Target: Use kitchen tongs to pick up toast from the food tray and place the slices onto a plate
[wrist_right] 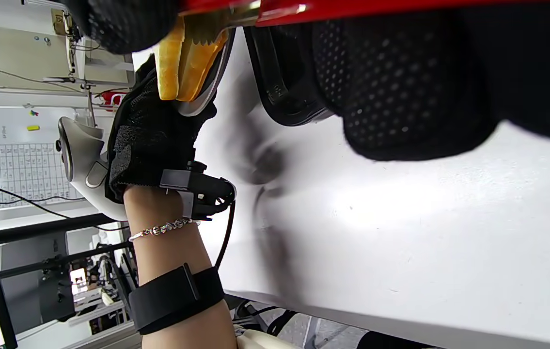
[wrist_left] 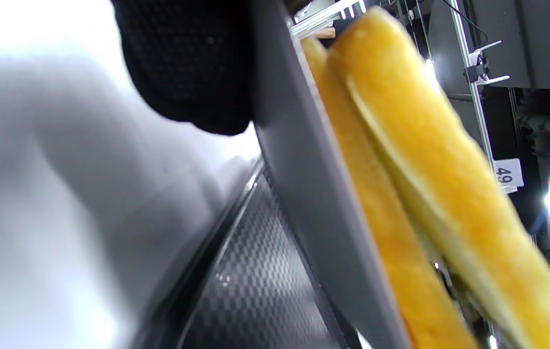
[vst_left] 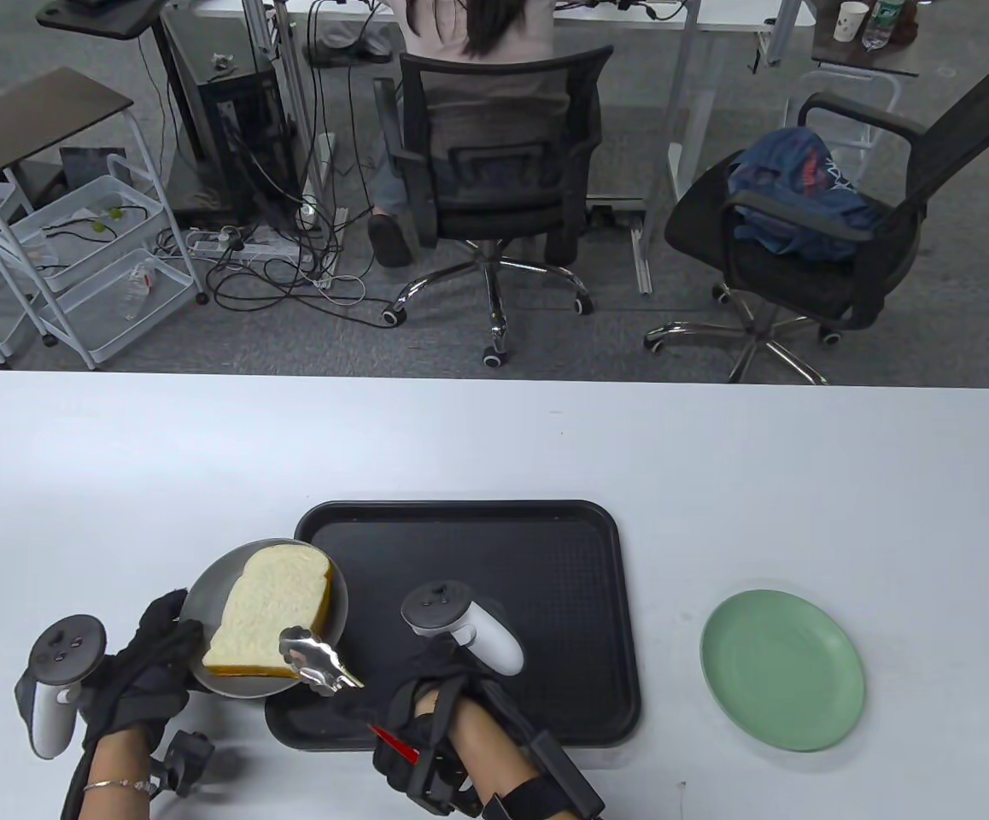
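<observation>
Table view: our left hand [vst_left: 140, 675] grips a tilted grey plate [vst_left: 204, 598] bearing two toast slices [vst_left: 268, 611], over the black tray's [vst_left: 477, 615] near-left corner. Our right hand [vst_left: 426, 726] holds the tongs [vst_left: 319, 662], whose tips clasp the toast's near edge. The green plate [vst_left: 782, 670] sits well right across open counter [vst_left: 494, 444].

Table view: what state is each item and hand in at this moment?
Toast: two slices stacked on the grey plate, tongs closed on the top one.
Grey plate: tilted, lifted by the left hand.
Tongs: gripped by the right hand.
Black tray: flat, no toast.
Green plate: flat, bare.
</observation>
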`<state>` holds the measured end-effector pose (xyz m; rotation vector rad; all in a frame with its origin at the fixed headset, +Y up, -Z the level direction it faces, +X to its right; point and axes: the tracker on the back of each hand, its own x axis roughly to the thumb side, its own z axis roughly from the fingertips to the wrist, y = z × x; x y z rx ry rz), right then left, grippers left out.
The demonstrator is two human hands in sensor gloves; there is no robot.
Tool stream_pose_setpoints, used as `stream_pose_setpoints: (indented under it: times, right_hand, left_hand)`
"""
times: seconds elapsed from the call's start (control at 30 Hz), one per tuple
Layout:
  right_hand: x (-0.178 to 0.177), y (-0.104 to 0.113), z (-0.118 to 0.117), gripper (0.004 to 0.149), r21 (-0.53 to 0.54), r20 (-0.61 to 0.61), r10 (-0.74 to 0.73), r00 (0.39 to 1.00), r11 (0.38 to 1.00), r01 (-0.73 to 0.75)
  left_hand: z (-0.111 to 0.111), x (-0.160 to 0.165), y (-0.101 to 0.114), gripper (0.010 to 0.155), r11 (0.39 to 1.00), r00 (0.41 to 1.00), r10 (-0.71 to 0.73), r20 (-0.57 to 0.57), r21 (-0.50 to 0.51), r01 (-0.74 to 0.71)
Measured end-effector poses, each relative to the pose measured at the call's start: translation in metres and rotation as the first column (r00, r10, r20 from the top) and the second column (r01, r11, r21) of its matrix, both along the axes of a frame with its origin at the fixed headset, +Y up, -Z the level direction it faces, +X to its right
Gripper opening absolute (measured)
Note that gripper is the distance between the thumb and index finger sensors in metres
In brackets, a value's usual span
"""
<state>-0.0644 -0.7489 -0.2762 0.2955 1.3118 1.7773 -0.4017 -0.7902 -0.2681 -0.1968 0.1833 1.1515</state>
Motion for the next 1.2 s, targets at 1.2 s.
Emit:
stream_pose_setpoints:
  times: [1.2]
  right_hand:
    - [0.221, 0.036, 0.001, 0.098, 0.371, 0.61, -0.16, 0.776, 0.923, -0.102]
  left_hand:
    - [0.0, -0.004, -0.003, 0.061, 0.999, 0.999, 0.037, -0.019, -0.024, -0.037]
